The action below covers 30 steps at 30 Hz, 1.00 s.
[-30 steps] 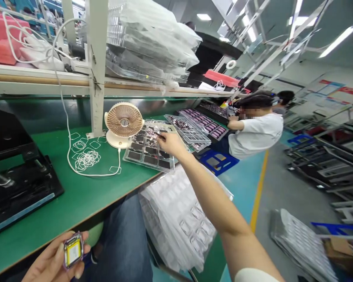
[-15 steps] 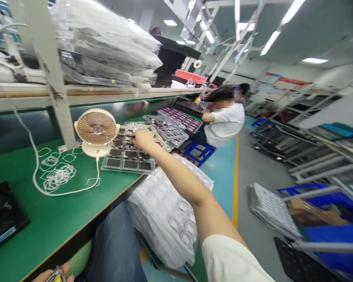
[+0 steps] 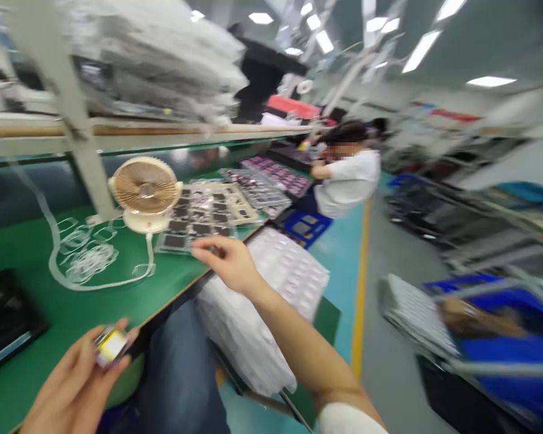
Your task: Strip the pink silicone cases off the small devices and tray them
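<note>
My left hand (image 3: pixel 79 374) is at the lower left, above the table's front edge. Its fingers are closed round a small rectangular part (image 3: pixel 111 345) with a bright yellow-and-white face and dark edges. My right hand (image 3: pixel 230 262) is over the table edge, thumb and fingertips pinched together. Blur hides what, if anything, they hold. Just beyond it lies a clear compartment tray (image 3: pixel 176 242) of dark flat pieces. To its right is a cream tray (image 3: pixel 242 208). Under my right forearm, a white sheet of moulded pockets (image 3: pixel 294 259) rests on a plastic-wrapped stack (image 3: pixel 235 328).
A small fan (image 3: pixel 147 190) stands on the green table (image 3: pixel 117 313), its white cable (image 3: pixel 104 286) curving round loose white loops (image 3: pixel 90 262). At the left is a black object (image 3: pixel 9 325). Further back are more trays (image 3: pixel 276 175) and a seated person (image 3: pixel 348 181); a shelf (image 3: pixel 163 128) runs above.
My right hand has drawn back from the tray toward me, fingers pinched. My left hand has risen further into view with the small yellow-and-white part. The pocketed sheet's near end looks lifted or shifted.
</note>
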Tool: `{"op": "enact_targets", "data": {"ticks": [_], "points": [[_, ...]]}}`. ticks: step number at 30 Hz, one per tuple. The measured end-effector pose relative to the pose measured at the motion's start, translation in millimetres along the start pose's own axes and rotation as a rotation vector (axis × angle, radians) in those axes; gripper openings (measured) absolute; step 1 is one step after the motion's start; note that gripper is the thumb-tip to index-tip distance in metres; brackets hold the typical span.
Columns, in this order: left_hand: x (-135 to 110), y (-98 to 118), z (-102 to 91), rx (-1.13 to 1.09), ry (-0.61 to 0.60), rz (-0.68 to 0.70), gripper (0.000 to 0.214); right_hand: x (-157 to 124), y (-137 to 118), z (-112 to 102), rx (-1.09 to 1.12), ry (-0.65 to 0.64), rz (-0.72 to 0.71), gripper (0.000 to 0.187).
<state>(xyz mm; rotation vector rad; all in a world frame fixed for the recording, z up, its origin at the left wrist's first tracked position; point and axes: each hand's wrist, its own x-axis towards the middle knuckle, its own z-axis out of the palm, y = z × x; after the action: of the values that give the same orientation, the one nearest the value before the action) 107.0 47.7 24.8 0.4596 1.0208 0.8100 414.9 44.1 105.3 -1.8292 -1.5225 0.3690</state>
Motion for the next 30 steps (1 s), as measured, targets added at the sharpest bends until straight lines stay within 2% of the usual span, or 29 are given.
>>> {"op": "enact_targets", "data": {"ticks": [2, 4, 7, 10, 16, 22, 25, 30], "points": [[1.6, -1.3, 25.1, -0.158, -0.042, 0.152, 0.037, -47.0, -11.3, 41.3, 0.477, -0.066, 0.127, 0.026], [8.7, -2.5, 39.3, -0.28, -0.075, 0.269, 0.038, -79.9, -18.6, 81.4, 0.862, -0.166, 0.297, 0.031], [16.1, -4.5, 38.1, -0.357, -0.079, 0.402, 0.046, -99.4, -29.7, 128.8, 1.192, -0.293, 0.492, 0.036], [11.4, -9.6, 25.2, -0.362, -0.077, 0.492, 0.04, -96.7, -42.8, 155.2, 1.339, -0.377, 0.587, 0.039], [6.6, -18.3, 2.5, -0.283, -0.102, 0.573, 0.033, -88.4, -53.4, 166.6, 1.371, -0.421, 0.594, 0.04], [10.5, -22.5, -2.6, -0.249, -0.112, 0.626, 0.035, -95.8, -53.4, 175.7, 1.241, -0.353, 0.538, 0.045], [10.5, -23.7, -2.8, -0.255, -0.104, 0.655, 0.034, -98.5, -52.9, 179.2, 1.065, -0.248, 0.442, 0.042], [10.6, -26.8, -5.3, -0.266, -0.105, 0.653, 0.034, -97.0, -51.0, 184.3, 0.852, -0.021, 0.141, 0.028]]}}
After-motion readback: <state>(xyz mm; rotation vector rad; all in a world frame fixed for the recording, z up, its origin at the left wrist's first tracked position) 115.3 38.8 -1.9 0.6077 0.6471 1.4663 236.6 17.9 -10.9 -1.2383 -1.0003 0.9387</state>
